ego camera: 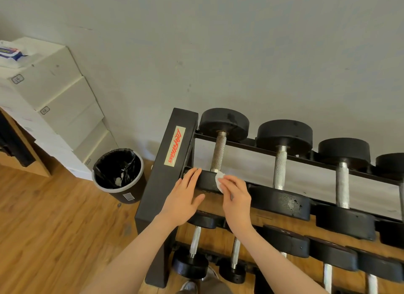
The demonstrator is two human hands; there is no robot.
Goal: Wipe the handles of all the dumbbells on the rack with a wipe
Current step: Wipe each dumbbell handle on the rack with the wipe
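A black dumbbell rack (168,162) stands against the wall with several black dumbbells on two tiers. The leftmost top dumbbell has a knurled metal handle (218,151). My left hand (185,197) lies flat with straight fingers on that dumbbell's near weight (206,181). My right hand (236,197) pinches a small white wipe (219,180) against the same weight, just below the handle's near end. More top-tier handles (279,166) (342,184) run to the right. Lower-tier handles (195,241) (235,252) show below my arms.
A round bin (119,175) with a black liner and white scraps stands on the wooden floor left of the rack. White boxes (56,96) are stacked at the left wall, with a pack of wipes (9,54) on top. A shoe (190,287) shows at the bottom.
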